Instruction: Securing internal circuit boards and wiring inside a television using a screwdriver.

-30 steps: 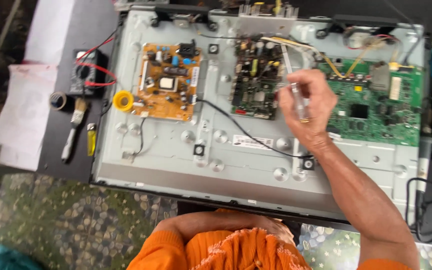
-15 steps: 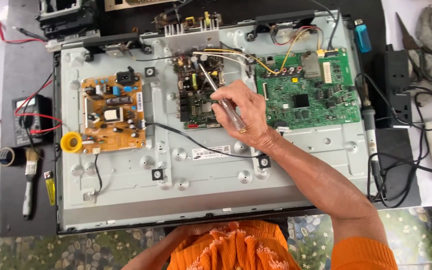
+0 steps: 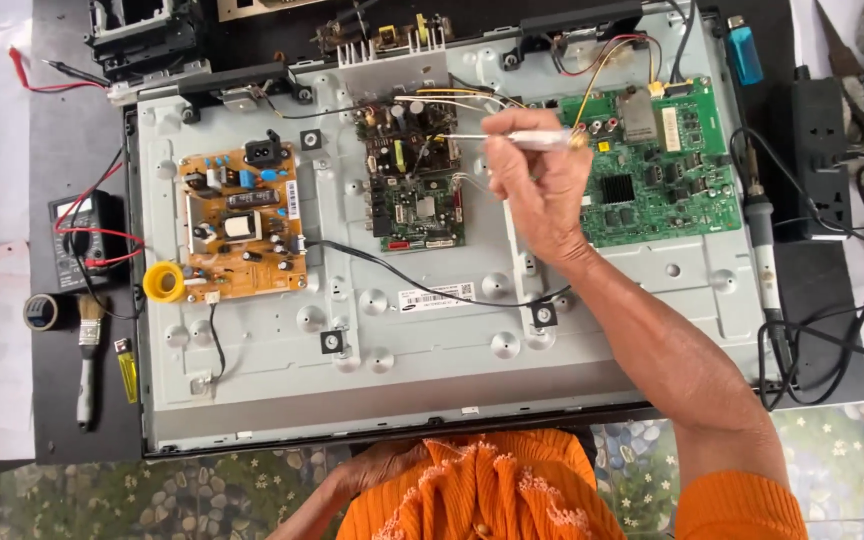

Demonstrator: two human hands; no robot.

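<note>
The right hand (image 3: pixel 537 190) is over the opened back of a flat television (image 3: pixel 432 370) that lies on the dark tabletop (image 3: pixel 72 130). Its fingers (image 3: pixel 512 125) are closed around a thin white tool (image 3: pixel 537 139), which lies almost level; the metal tip points left and reaches the top of the dark middle board (image 3: pixel 412 180). The tool is between this board and the green board (image 3: pixel 667 165) at the right.

The left hand (image 3: pixel 377 465) is low, at the near edge of the television, just beside the orange cloth (image 3: pixel 482 490). It is partly hidden, so I cannot tell if its fingers are closed or loose.

An orange-brown board (image 3: pixel 242 225) sits at the left of the panel, with a yellow tape roll (image 3: pixel 164 282) touching its lower corner. A meter (image 3: pixel 87 235) with red leads, a small brush (image 3: pixel 87 360) and a black tape roll (image 3: pixel 44 312) lie on the tabletop to the left. A soldering iron (image 3: pixel 762 240) lies at the right side.
</note>
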